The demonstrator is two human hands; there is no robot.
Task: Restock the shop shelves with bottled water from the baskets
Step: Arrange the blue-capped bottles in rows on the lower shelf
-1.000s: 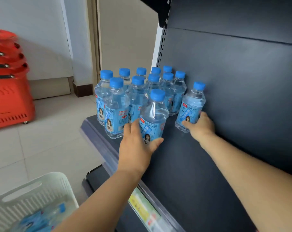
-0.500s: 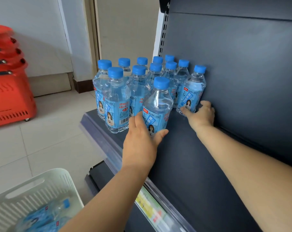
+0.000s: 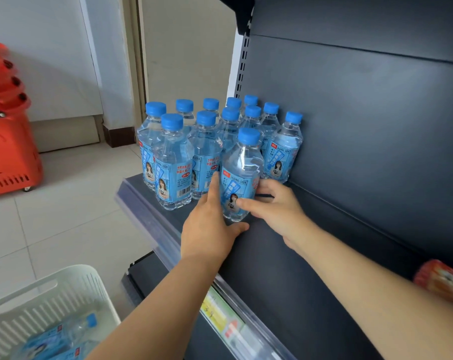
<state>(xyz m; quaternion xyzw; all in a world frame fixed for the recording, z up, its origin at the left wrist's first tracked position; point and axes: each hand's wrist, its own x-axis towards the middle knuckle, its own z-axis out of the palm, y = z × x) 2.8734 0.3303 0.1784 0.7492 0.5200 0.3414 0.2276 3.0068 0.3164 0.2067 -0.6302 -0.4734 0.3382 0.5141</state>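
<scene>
Water bottle (image 3: 242,175), blue-capped, was held upright on the dark shelf (image 3: 267,276), at the front of the block of stocked bottles (image 3: 204,141) and just beside them; its base looked set on the deck. It was gripped by both hands. The left hand (image 3: 210,227) was wrapped round its left side, thumb at the front of the base. The right hand (image 3: 277,209) pinched it from the right, thumb laid across the label. The two-handed hold was judged to be for squaring the bottle and sliding it tight into the row with the label facing out.

Stocked bottles were packed in rows at the shelf's left end, the rear ones against the back panel (image 3: 376,139), presumably so further rows could be added to the right. Spare bottles (image 3: 54,341) were seen lying in the white basket (image 3: 72,271) at lower left, kept near the shelf for short reaches; the task was judged part done. Red baskets (image 3: 10,157) were stacked on the floor at far left, well apart. A blurred red object (image 3: 443,284) at the right edge could not be identified. Knocking over neighbours was judged the main risk if the bottle were pushed hard.
</scene>
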